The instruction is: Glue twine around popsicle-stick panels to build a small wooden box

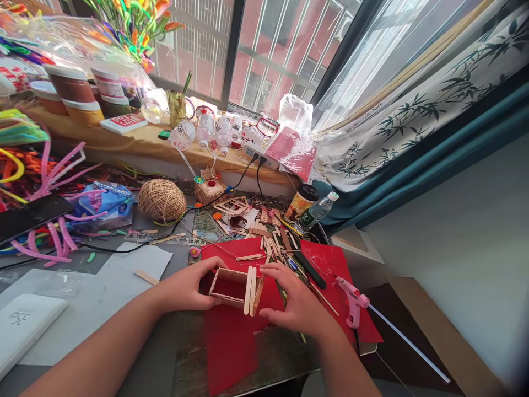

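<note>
A small open box of craft sticks (232,299) is between my two hands above red card. Two pale craft sticks (250,291) lie side by side across its right end. My left hand (190,286) grips the left end, with its thumb at the near side and its fingers at the far side. At the right end, my right hand (289,300) spans the box between thumb and index finger, the other fingers curved behind. Red card (231,358) lies under the work. A pile of loose craft sticks (273,237) is just beyond the hands.
A pink glue gun (353,302) with a long glue stick rests at the right. Behind stand a water bottle (317,212) and a lidded cup (301,203). A twine ball (162,199), a black cable and pink pipe cleaners (55,237) are at the left. Paint jars (72,88) line the sill.
</note>
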Demonstrator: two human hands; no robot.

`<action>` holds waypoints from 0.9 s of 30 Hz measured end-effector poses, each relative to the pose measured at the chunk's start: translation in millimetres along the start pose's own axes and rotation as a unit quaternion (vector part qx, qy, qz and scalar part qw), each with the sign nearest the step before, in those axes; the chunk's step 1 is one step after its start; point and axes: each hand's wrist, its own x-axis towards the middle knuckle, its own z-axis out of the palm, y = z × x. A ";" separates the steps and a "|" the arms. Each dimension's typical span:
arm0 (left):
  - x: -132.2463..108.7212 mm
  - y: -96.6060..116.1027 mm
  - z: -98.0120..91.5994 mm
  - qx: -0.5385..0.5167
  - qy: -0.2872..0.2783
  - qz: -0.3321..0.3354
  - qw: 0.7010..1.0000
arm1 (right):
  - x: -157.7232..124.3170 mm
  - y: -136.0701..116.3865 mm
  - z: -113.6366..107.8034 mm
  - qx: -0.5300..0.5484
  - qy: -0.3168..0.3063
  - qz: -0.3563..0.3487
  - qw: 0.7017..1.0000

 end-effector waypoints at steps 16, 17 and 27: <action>-0.4 3.5 -0.2 0.001 -0.001 -0.010 1.000 | -11.9 19.2 43.4 0.170 0.222 0.063 0.958; -0.4 3.7 -0.3 0.002 -0.002 -0.010 1.000 | -15.1 13.7 47.2 0.200 0.231 0.094 0.948; 1.3 -0.9 1.3 -0.009 -0.006 -0.009 1.000 | -25.5 -26.3 70.2 0.437 0.243 0.257 0.827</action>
